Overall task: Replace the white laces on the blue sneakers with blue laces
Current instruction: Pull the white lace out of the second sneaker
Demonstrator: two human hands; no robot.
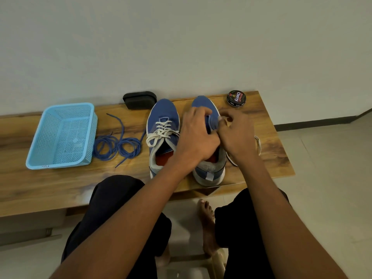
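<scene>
1. Two blue sneakers stood side by side on the wooden surface (261,125), toes toward the wall.
2. The left sneaker (163,117) kept its white laces (161,132), tied and untouched.
3. The left hand (198,137) rested on the right sneaker (203,101), its fingers curled around the tongue.
4. The right hand (237,135) was just beside it, the grip pressed together near the tongue; I could not tell exactly what it pinched.
5. A loose white lace (258,143) lay on the surface behind the right wrist.
6. The blue laces (116,146) lay coiled between the left sneaker and a light blue basket (60,135).
7. A black brush (140,99) and a polish tin (236,98) stood near the wall.
</scene>
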